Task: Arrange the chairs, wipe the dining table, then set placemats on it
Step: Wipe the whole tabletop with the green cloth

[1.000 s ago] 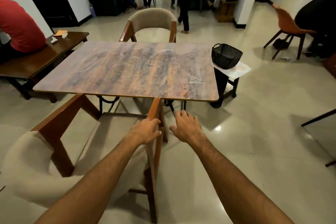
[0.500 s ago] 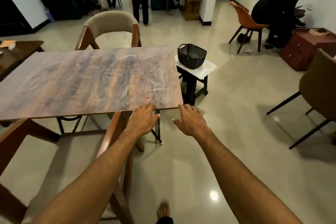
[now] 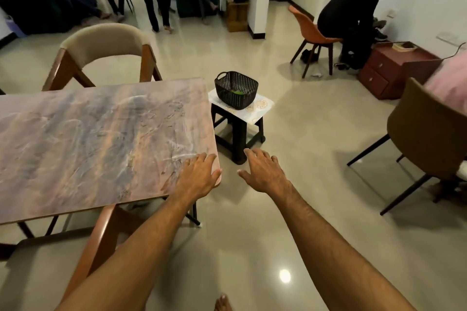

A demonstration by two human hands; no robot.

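Note:
The dining table [image 3: 96, 139] has a streaked brown marble-look top and fills the left half of the view. My left hand [image 3: 198, 175] lies over its near right corner, fingers spread, holding nothing. My right hand [image 3: 264, 170] hovers open above the floor just right of that corner. A wooden chair with a beige seat [image 3: 83, 255] is tucked under the table's near side. A second chair with a beige backrest [image 3: 103, 44] stands at the far side. A black basket [image 3: 236, 89] with something green inside rests on patterned placemats [image 3: 262, 106] on a small dark stool.
A brown chair [image 3: 424, 134] stands at the right, with an orange chair [image 3: 310, 33] and a red-brown drawer unit [image 3: 396, 68] behind it. A person in black bends there. Several people stand and sit at the back. My bare foot [image 3: 222, 304] shows at the bottom.
The view has swung right along the table. My left hand left the near chair's frame and now lies over the table's corner. My right hand moved forward toward the stool.

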